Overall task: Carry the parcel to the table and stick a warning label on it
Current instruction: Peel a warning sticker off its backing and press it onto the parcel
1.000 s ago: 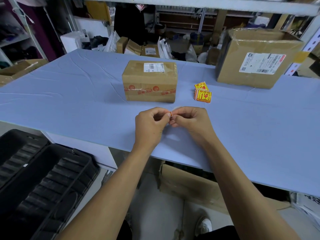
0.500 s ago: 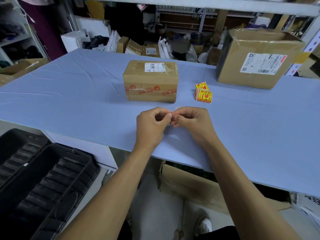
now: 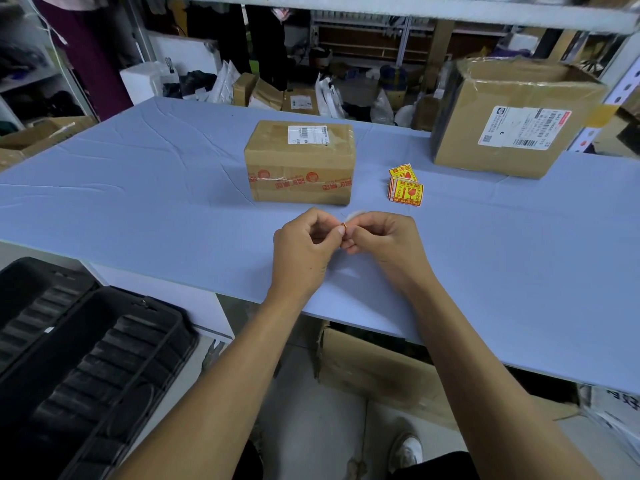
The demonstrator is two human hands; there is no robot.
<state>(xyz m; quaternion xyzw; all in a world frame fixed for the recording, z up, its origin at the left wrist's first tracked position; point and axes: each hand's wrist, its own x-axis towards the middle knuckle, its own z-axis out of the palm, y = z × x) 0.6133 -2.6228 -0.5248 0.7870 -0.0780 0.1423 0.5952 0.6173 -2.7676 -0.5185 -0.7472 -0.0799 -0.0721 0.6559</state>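
Note:
The parcel [image 3: 300,162], a small brown cardboard box with a white shipping slip on top and red-printed tape, stands on the blue table [image 3: 138,202]. Just in front of it my left hand [image 3: 304,252] and my right hand [image 3: 384,242] meet, fingertips pinched together on a warning label [image 3: 344,226]. Only a thin red-orange edge of it and a pale bit of backing show between the fingers. A small stack of yellow-and-red warning labels [image 3: 406,187] lies to the right of the parcel.
A larger cardboard box [image 3: 512,116] stands at the table's back right. A black plastic crate [image 3: 79,368] sits low on the left beside the table. Flattened cardboard [image 3: 374,372] lies under the table. Cluttered shelves and parcels fill the background.
Both hands stay pinched together at the same spot in front of the parcel, with only slight finger movement. The parcel and label stack have not moved.

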